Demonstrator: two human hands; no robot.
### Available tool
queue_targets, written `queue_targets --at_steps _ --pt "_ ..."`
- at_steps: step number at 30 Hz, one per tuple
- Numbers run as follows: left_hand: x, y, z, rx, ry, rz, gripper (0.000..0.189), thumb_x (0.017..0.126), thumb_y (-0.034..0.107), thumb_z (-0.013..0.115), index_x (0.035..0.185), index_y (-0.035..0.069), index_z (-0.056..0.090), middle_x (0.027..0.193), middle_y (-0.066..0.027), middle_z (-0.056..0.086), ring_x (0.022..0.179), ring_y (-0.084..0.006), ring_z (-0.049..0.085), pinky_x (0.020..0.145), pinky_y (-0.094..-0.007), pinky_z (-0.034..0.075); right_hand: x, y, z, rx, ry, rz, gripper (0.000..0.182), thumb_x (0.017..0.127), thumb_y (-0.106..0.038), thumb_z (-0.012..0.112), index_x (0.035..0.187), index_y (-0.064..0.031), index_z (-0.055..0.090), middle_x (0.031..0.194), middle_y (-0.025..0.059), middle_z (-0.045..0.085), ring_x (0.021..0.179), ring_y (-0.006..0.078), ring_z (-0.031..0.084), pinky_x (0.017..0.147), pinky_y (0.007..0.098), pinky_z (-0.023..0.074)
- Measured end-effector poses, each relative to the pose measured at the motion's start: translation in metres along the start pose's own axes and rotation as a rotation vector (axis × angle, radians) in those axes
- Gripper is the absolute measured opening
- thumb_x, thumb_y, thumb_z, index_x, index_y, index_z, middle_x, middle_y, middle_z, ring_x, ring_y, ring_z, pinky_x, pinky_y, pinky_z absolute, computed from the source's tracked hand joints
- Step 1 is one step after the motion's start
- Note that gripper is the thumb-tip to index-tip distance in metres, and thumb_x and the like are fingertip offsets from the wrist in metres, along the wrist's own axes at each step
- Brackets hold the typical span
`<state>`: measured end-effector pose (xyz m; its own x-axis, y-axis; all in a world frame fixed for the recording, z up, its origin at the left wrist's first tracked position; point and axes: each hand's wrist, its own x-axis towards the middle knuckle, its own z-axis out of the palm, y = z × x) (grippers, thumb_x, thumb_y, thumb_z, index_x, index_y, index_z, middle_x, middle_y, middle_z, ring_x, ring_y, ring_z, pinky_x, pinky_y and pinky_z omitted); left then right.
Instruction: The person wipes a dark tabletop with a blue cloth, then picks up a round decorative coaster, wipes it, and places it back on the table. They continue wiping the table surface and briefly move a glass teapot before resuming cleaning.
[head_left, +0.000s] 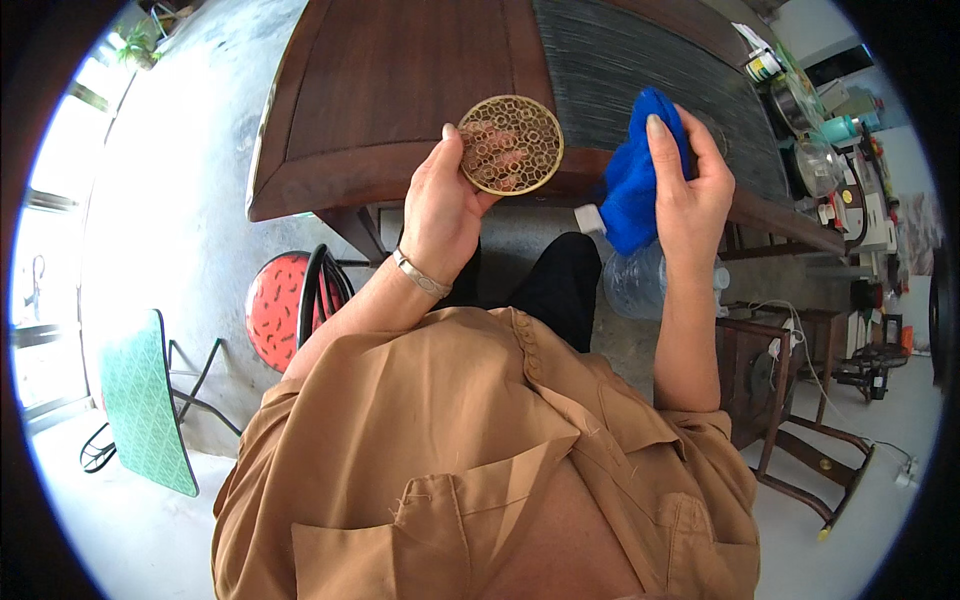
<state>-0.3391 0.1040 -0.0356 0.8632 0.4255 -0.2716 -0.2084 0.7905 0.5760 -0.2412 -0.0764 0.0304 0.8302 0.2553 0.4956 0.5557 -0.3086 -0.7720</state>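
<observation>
My left hand (442, 191) grips a round, gold-coloured openwork coaster (513, 145) by its left edge, and my fingers show through its honeycomb pattern from behind. In my right hand (691, 180) is a bunched blue cloth (636, 187), pinched near its top between thumb and fingers. A white tag (590, 219) sticks out from the cloth's lower left. Coaster and cloth are apart, both held up over the near edge of a dark wooden table (405, 82).
A dark ribbed panel (637, 67) is set into the table's right part. Jars and a turquoise bottle (838, 129) crowd its far right. Below are a large clear plastic water bottle (634, 281), a red stool (276, 311), a green folding table (146, 405) and a wooden chair (780, 405).
</observation>
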Motion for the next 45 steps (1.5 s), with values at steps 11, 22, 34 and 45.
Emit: queue_targets --at_steps 11,22,34,45 --pt "-0.01 -0.004 -0.003 0.194 -0.094 0.139 0.037 0.107 0.027 0.042 0.119 -0.002 0.062 0.103 -0.009 0.069 0.086 -0.0149 0.069 0.075 -0.0298 0.06 -0.027 0.019 0.067 -0.369 -0.198 -0.62 0.035 0.091 -0.02 0.065 0.126 -0.0189 0.066 0.125 0.0095 0.055 0.113 0.0312 0.051 0.093 0.0434 0.0481" --pt "-0.008 0.002 -0.003 0.193 -0.081 0.115 0.039 0.107 0.028 0.042 0.12 -0.004 0.061 0.109 -0.0122 0.069 0.096 -0.0191 0.07 0.082 -0.0319 0.059 0.006 0.013 0.05 -0.318 -0.034 -0.543 0.036 0.085 -0.023 0.073 0.12 -0.0137 0.067 0.109 0.0105 0.065 0.096 0.028 0.063 0.079 0.0394 0.0536" --pt "-0.008 0.001 0.0 0.151 -0.057 0.042 0.038 0.107 0.026 0.041 0.12 -0.005 0.06 0.111 -0.0129 0.069 0.095 -0.0194 0.07 0.081 -0.0307 0.059 -0.002 0.04 0.04 -0.426 -0.025 -0.457 0.024 0.089 -0.023 0.07 0.109 -0.0104 0.073 0.104 0.008 0.066 0.093 0.0259 0.063 0.077 0.0356 0.0537" --pt "-0.008 -0.002 -0.007 0.228 -0.159 -0.007 0.04 0.108 0.026 0.039 0.126 -0.006 0.056 0.116 -0.0146 0.067 0.103 -0.0231 0.068 0.089 -0.0368 0.057 -0.019 0.022 0.047 -0.488 -0.197 -0.589 0.03 0.084 -0.018 0.071 0.114 -0.0135 0.071 0.114 0.005 0.061 0.101 0.0253 0.06 0.08 0.0366 0.0545"
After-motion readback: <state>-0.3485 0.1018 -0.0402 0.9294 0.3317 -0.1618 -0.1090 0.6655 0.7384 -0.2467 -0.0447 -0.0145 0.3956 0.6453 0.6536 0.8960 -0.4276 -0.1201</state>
